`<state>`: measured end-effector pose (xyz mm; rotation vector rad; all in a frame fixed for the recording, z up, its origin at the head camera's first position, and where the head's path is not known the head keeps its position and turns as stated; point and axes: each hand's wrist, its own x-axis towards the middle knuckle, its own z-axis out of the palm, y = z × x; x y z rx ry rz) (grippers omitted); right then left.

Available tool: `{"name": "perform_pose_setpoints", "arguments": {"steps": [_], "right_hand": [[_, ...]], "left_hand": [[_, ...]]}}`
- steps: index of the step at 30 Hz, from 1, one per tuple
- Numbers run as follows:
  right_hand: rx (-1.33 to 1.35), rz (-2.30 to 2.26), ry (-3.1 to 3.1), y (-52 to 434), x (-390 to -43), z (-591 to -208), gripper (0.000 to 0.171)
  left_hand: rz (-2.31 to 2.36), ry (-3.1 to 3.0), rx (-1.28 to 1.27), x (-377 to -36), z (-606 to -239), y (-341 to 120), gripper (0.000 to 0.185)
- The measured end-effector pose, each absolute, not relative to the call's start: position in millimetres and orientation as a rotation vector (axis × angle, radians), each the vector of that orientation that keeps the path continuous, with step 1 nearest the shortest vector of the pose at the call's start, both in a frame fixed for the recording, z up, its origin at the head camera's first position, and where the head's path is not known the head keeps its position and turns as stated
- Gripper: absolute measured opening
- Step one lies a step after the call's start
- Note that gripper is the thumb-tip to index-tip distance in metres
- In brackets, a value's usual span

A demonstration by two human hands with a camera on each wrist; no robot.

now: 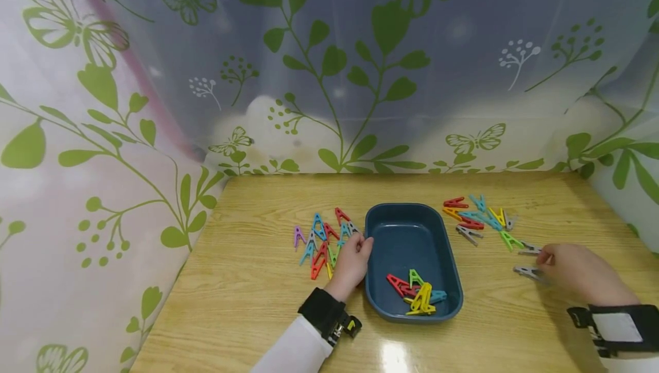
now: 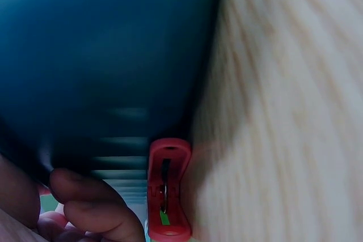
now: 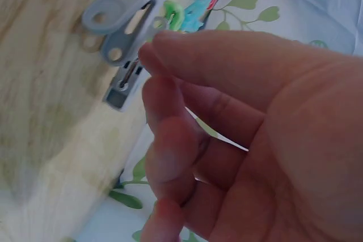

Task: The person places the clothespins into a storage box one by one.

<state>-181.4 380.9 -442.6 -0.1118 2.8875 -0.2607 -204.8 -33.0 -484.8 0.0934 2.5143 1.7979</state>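
My left hand (image 1: pixel 352 264) grips the left rim of a dark blue plastic basin (image 1: pixel 407 213), its fingertips close by the wall in the left wrist view. Inside the basin's near end lie several red, yellow, green and blue clothespins (image 1: pixel 423 297). A red clothespin (image 2: pixel 169 191) stands out beside the basin wall. At the right, my right hand (image 1: pixel 582 270) has thumb and forefinger pinched together at the end of a grey clothespin (image 3: pixel 123 86); its tip is hidden behind the fingertips. Another grey clothespin (image 3: pixel 127 4) lies right beside it.
A loose group of mixed clothespins (image 1: pixel 319 253) is spread left of the basin, by the left hand. More coloured clothespins (image 1: pixel 481 218) lie to its right. Everything is on a wooden table (image 1: pixel 247 281), with a leaf-patterned curtain (image 1: pixel 329 75) behind and at the sides.
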Motion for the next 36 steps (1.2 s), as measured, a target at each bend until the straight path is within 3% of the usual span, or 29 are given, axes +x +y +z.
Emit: {"name": "perform_pose_setpoints", "arguments": {"steps": [18, 36], "right_hand": [[-0.034, -0.318, 2.842, 383, -183, -453, 0.007], [-0.233, -0.232, 3.083, 354, -183, -429, 0.008]], "left_hand": [[1.791, 2.525, 0.098, -205, -485, -34, 0.033], [1.795, 2.513, 0.091, -205, -484, -34, 0.033]]}}
